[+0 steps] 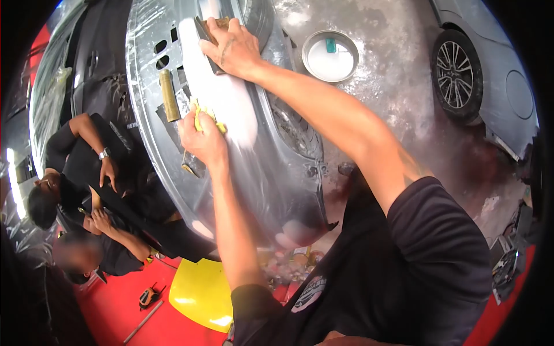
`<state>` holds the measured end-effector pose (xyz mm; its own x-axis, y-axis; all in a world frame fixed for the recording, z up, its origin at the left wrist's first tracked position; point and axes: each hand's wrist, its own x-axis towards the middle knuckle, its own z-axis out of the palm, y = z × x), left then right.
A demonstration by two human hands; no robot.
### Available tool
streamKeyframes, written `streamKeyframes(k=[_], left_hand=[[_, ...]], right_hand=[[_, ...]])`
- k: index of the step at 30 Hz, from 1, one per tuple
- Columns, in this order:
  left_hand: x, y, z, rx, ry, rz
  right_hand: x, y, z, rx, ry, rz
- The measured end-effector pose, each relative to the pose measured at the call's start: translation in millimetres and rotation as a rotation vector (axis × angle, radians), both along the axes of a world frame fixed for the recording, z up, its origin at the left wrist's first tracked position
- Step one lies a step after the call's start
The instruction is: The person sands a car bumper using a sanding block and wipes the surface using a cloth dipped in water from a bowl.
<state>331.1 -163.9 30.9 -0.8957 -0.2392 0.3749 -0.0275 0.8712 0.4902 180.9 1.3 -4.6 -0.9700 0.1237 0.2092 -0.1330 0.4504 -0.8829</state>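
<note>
My left hand [205, 138] is closed around a crumpled yellow cloth or sponge [209, 117], held against the grey car body panel [271, 190]. Farther up the panel, my right hand [235, 51] grips a dark block with a brown face, apparently a sanding block [216, 27]; part of it is hidden under the fingers. Between and below the hands runs a bright whitish patch [231, 104] on the panel. Beside my left hand, a brass-coloured cylinder [168, 95] lies on the panel near several cut-outs.
A round basin [308, 70] of whitish liquid with a teal piece [330, 45] stands on the wet floor. Another car's wheel [457, 75] is at right. Two people in dark clothes are close at left. A yellow panel [202, 294] and an orange-black tool [148, 297] lie on red flooring.
</note>
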Motion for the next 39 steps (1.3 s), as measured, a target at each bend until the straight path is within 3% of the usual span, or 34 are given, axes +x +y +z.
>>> streamKeyframes(k=[2,5,8,9,10,12,14,18,19,21,22,25,28,31,34,37,39], left_hand=[[-8,9,2,-0.030,-0.003,0.033],[-10,13,4,-0.045,0.086,0.006],[-6,12,8,0.013,0.060,-0.028],[-5,12,6,0.033,0.057,-0.026],[-5,10,5,0.028,0.057,-0.022],[-1,7,6,-0.011,-0.033,0.010],[-5,13,6,-0.001,-0.020,0.001],[-7,13,7,-0.001,0.056,0.001],[-8,12,7,-0.037,0.062,-0.012],[-6,7,6,-0.019,0.016,-0.006],[-3,5,4,0.003,-0.028,0.005],[-1,7,8,-0.021,-0.020,0.006],[-7,9,4,-0.023,0.011,0.001],[-9,8,7,-0.033,0.012,0.002],[-5,6,8,-0.032,-0.002,-0.019],[1,0,1,-0.053,-0.001,-0.022],[-2,1,-1,-0.035,0.002,-0.003]], right_hand=[[31,-3,1,-0.079,-0.058,0.028],[149,-22,-10,-0.046,-0.002,0.074],[164,-15,-18,-0.068,0.095,0.174],[120,-16,-32,-0.039,0.155,0.147],[74,-6,-13,-0.038,-0.029,0.141],[-2,4,-1,-0.046,-0.027,0.069],[0,0,2,-0.043,-0.050,0.006],[152,-15,-14,-0.070,-0.041,0.167],[151,-16,-17,-0.071,-0.043,0.166],[137,-18,-32,-0.019,0.226,0.111],[92,-10,-21,-0.058,0.054,0.161],[-18,2,6,-0.033,-0.022,0.052],[32,-9,-3,-0.098,-0.016,0.041],[159,-21,-15,-0.035,0.130,0.096],[120,-21,-34,0.024,0.320,0.077],[-14,-7,-3,-0.003,0.055,-0.005],[-13,-8,0,-0.024,0.035,-0.014]])
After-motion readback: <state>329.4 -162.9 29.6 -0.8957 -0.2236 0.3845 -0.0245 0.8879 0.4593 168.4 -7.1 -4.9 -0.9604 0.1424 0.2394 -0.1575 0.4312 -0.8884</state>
